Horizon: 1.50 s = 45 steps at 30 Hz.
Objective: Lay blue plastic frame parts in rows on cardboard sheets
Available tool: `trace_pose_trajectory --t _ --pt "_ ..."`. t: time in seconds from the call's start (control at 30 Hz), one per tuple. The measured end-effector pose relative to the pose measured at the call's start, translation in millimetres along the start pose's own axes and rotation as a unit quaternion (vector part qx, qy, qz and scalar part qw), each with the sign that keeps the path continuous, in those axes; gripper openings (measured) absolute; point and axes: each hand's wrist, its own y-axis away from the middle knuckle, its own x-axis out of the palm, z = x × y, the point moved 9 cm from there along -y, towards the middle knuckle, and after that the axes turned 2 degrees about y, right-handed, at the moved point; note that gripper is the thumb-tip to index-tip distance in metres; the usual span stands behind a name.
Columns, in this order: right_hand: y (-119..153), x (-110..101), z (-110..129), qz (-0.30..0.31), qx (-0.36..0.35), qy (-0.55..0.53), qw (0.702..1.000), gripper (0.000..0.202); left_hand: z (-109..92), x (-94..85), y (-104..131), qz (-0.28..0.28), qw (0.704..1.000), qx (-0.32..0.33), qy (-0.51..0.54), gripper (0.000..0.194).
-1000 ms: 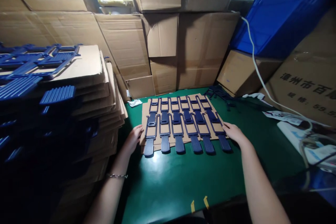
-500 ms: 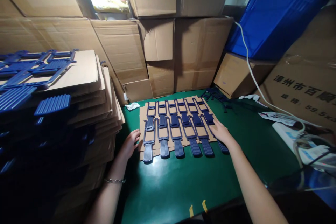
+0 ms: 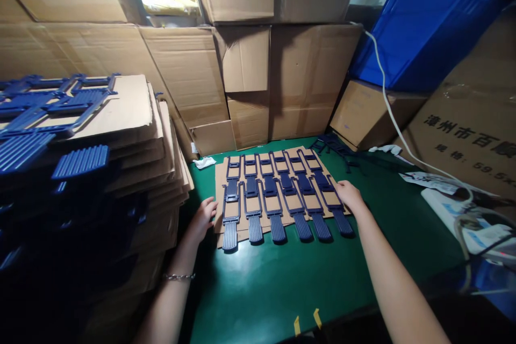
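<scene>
Two overlapping rows of dark blue plastic frames (image 3: 274, 203), each with a ribbed paddle-like end, lie across a cardboard sheet (image 3: 220, 172) on a green table. The near row's ribbed ends stick out past the sheet's front edge. At the sheet's left edge, my left hand (image 3: 205, 217) is closed with bent fingers against the cardboard. My right hand (image 3: 350, 196) grips the opposite edge, beside the last frame; some of its fingertips are hidden.
A tall stack of cardboard sheets (image 3: 161, 134) with more blue frames stands at left. Loose dark parts (image 3: 332, 145) lie behind the sheet. Cardboard boxes (image 3: 314, 75) wall the back. To the right are a blue crate (image 3: 415, 21), a white cable (image 3: 389, 102) and a power strip (image 3: 451, 220).
My right hand has moved off the rightmost frame, outward to the sheet's right edge. That frame now lies fully in view, turned closer in line with its row. My left hand stays at the left edge.
</scene>
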Motion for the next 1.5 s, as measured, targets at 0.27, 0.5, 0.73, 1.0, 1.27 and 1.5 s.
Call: trace_pose_trajectory --t 0.27,0.5,0.73,1.0,1.27,1.5 --pt "9.0 -5.0 -0.1 -0.002 0.004 -0.037 0.999 0.038 1.3 -2.0 5.9 -0.013 1.000 -0.007 -0.007 0.047" --pt "12.1 -7.9 -6.9 -0.008 0.007 -0.091 0.996 0.034 -2.2 -2.1 10.7 -0.003 1.000 -0.005 0.030 0.031" --pt "3.8 -2.9 -24.9 -0.002 0.023 -0.196 0.980 0.026 13.8 -12.3 1.5 -0.001 0.998 0.001 0.061 0.026" --pt "12.0 -14.5 -44.1 0.032 0.095 -0.351 0.931 0.024 16.1 18.9 14.4 0.142 0.989 0.009 0.043 0.020" --pt "45.0 23.8 -39.4 0.305 0.146 -0.485 0.806 0.016 26.5 16.6 5.5 0.120 0.992 0.014 0.048 0.025" --pt "34.6 33.1 -46.1 0.294 0.150 -0.502 0.800 0.028 28.3 28.3 7.1 0.132 0.989 0.020 0.059 0.016"
